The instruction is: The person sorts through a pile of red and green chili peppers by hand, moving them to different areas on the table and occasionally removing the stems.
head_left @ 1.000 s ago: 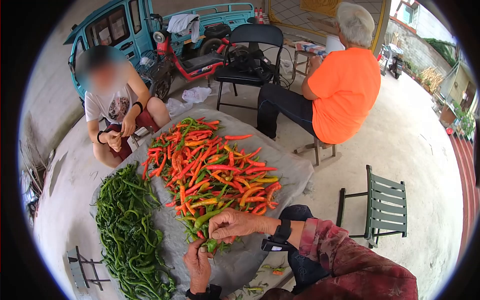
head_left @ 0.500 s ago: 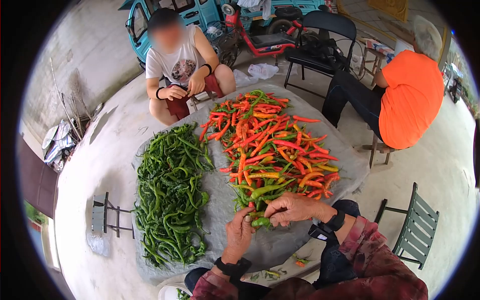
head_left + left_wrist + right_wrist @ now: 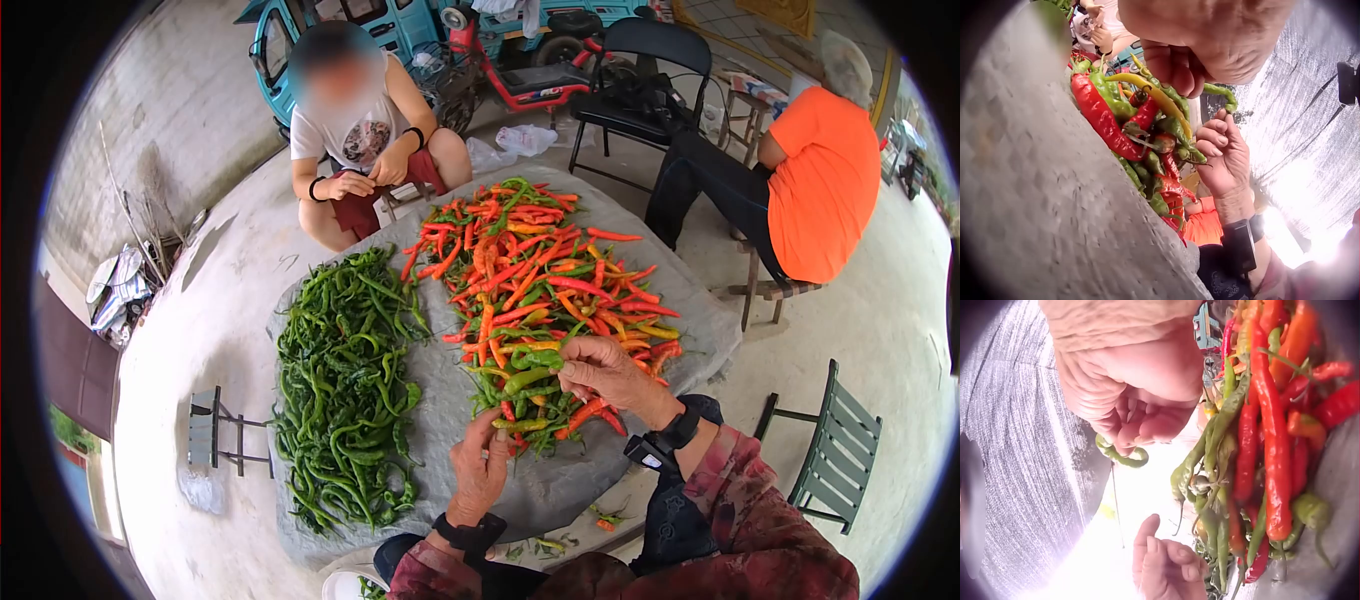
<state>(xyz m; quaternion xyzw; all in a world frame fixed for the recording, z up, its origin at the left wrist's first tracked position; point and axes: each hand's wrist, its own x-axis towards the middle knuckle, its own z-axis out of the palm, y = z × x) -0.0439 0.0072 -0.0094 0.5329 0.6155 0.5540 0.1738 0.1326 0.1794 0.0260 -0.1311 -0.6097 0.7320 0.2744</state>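
Note:
In the head view my right hand is over the near edge of the mixed pepper pile, thumb and fingertips pinching a curled green pepper. The left wrist view shows this pepper sticking up from the pinch. Lower and to the left, my left hand has its thumb and forefinger apart, fingertips right at a yellow-green pepper. The right wrist view shows nothing between its loosely bent fingers. Red, orange and green peppers lie heaped beyond both hands.
A pile of green peppers lies left on the grey sheet. One person sits across, another in an orange shirt at right. A green slatted chair stands near right, a white bucket below.
The head view has swung left, then steadied. My hands were together at a green pepper; now my right hand has lifted away up and right with a green pepper, and my left hand's fingers have parted.

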